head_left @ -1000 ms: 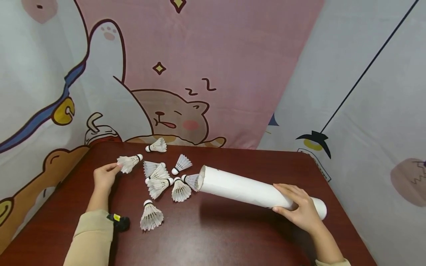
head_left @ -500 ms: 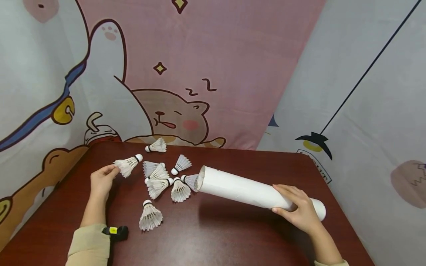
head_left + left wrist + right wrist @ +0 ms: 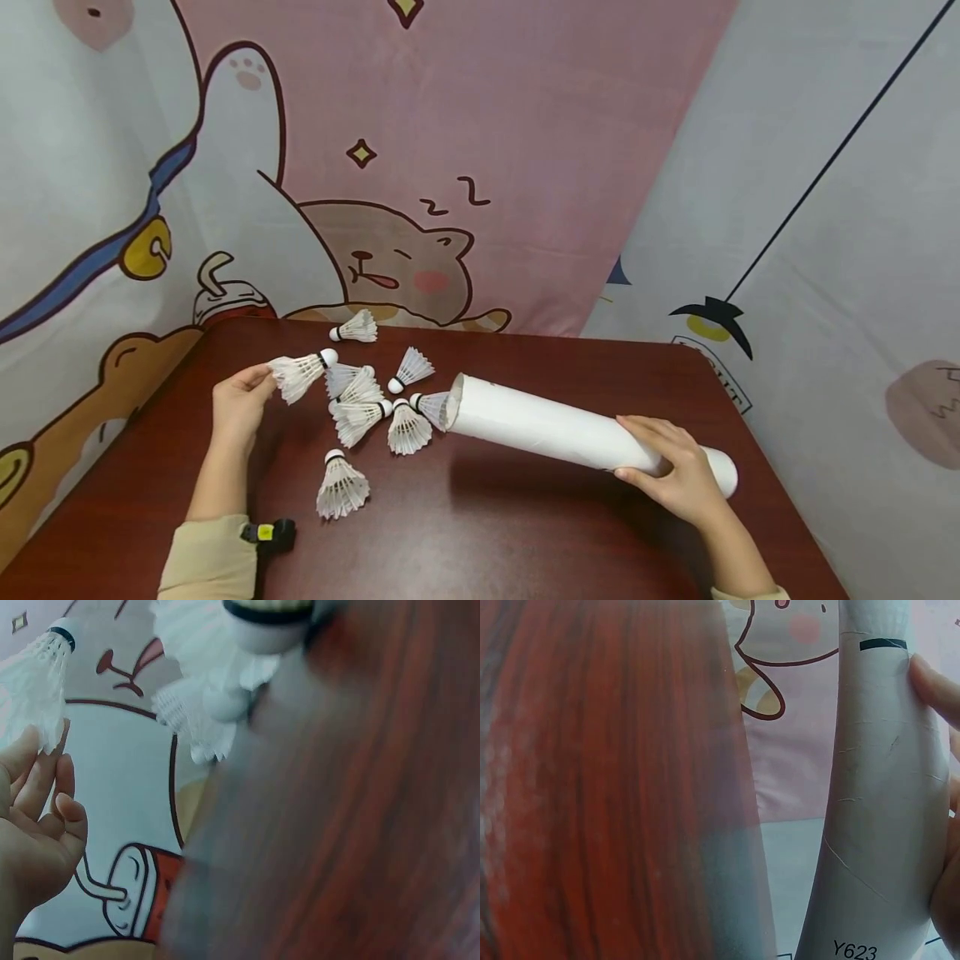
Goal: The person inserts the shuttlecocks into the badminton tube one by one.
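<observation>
Between thumb and fingers my left hand pinches a white shuttlecock by its feather skirt, its cork head pointing right and slightly up. The left wrist view also shows this shuttlecock held at the feather tips. My right hand grips a long white tube near its far right end. The tube lies slanted, its open mouth facing left toward the loose shuttlecocks. A shuttlecock sits at that mouth, partly hidden by the rim. In the right wrist view the tube bears the print Y623.
Several shuttlecocks cluster left of the tube mouth. One shuttlecock lies at the table's back edge, another nearer the front. A patterned cloth hangs behind the dark red table.
My left hand has drawn slightly left, then moved right with the shuttlecock, whose head is now closer to the cluster. The right hand and tube stay in place.
</observation>
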A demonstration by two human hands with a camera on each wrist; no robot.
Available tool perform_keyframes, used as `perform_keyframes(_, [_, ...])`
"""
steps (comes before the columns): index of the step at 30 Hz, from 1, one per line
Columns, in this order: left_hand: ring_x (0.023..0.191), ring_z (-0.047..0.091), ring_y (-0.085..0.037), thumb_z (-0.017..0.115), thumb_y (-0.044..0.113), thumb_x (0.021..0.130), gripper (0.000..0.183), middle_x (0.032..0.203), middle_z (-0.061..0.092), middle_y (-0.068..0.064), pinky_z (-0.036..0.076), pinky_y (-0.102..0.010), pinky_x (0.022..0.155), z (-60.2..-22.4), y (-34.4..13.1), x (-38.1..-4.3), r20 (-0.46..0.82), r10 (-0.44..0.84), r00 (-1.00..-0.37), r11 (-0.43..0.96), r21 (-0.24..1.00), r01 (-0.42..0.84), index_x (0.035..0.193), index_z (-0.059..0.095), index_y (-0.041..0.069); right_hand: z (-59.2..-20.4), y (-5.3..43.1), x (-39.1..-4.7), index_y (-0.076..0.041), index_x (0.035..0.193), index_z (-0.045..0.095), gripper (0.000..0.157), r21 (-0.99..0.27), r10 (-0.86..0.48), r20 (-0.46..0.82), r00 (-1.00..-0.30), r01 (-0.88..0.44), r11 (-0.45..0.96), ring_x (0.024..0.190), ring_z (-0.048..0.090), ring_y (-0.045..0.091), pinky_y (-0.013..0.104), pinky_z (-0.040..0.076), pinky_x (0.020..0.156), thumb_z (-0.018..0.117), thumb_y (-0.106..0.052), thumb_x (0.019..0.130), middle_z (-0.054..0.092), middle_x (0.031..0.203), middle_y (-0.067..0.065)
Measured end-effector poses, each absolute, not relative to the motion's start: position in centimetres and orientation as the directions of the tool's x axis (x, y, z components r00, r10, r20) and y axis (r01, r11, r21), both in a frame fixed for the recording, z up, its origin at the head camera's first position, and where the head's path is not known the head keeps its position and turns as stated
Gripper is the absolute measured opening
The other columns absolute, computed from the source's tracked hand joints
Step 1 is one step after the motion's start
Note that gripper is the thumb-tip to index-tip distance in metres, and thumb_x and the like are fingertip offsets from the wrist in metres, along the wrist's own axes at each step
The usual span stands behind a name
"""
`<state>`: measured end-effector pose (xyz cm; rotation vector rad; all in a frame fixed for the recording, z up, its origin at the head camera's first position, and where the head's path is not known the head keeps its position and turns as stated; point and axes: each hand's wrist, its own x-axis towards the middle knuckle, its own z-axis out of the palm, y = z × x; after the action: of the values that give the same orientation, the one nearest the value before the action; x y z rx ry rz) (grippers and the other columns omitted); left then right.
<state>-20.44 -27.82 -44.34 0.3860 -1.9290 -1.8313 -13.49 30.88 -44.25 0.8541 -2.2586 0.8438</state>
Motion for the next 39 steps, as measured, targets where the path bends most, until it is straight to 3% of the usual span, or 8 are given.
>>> perform_keyframes(11, [0.064, 0.057, 0.000, 0.060, -0.009, 0.086, 0.037, 0.069, 0.065, 0.015, 0.045, -0.013, 0.058, -42.2, -25.7, -19.4, 0.206, -0.460, -0.864, 0.076, 0.978, 0.192, 0.075, 0.070, 0.025, -44.4, 31.0, -13.6, -0.008, 0.124, 0.065, 0.072, -0.363, -0.356, 0.679, -0.642, -0.716, 0.597, 0.109, 0.054, 0.013, 0.020, 0.030, 0.094, 0.091, -0.018, 0.057, 0.063, 0.119, 0.006])
perform_keyframes(21, [0.067, 0.062, -0.003, 0.058, -0.013, 0.086, 0.035, 0.073, 0.068, 0.011, 0.048, -0.016, 0.060, -40.3, -22.5, -18.5, 0.306, -0.342, -0.888, 0.069, 0.951, 0.301, 0.079, 0.072, 0.018, -44.3, 30.8, -13.6, -0.008, 0.123, 0.065, 0.071, -0.361, -0.357, 0.688, -0.632, -0.724, 0.587, 0.109, 0.054, 0.013, 0.021, 0.030, 0.093, 0.090, -0.018, 0.058, 0.064, 0.118, 0.006])
perform_keyframes(30, [0.069, 0.061, -0.002, 0.059, -0.018, 0.083, 0.011, 0.073, 0.067, 0.013, 0.047, -0.016, 0.062, -39.5, -19.9, -17.7, 0.350, -0.250, -0.903, 0.089, 0.937, 0.339, 0.092, 0.065, -0.017, -44.4, 30.8, -13.6, -0.008, 0.123, 0.065, 0.071, -0.368, -0.359, 0.686, -0.633, -0.727, 0.580, 0.108, 0.055, 0.013, 0.022, 0.031, 0.092, 0.090, -0.017, 0.057, 0.064, 0.119, 0.007])
perform_keyframes(39, [0.070, 0.057, -0.002, 0.062, -0.015, 0.082, 0.012, 0.075, 0.065, 0.014, 0.046, -0.017, 0.061, -39.3, -17.6, -17.1, 0.357, -0.158, -0.921, 0.148, 0.930, 0.335, 0.093, 0.065, -0.019, -44.5, 30.8, -13.7, -0.006, 0.123, 0.065, 0.072, -0.363, -0.364, 0.693, -0.623, -0.737, 0.571, 0.107, 0.055, 0.015, 0.022, 0.031, 0.093, 0.091, -0.015, 0.055, 0.064, 0.118, 0.008])
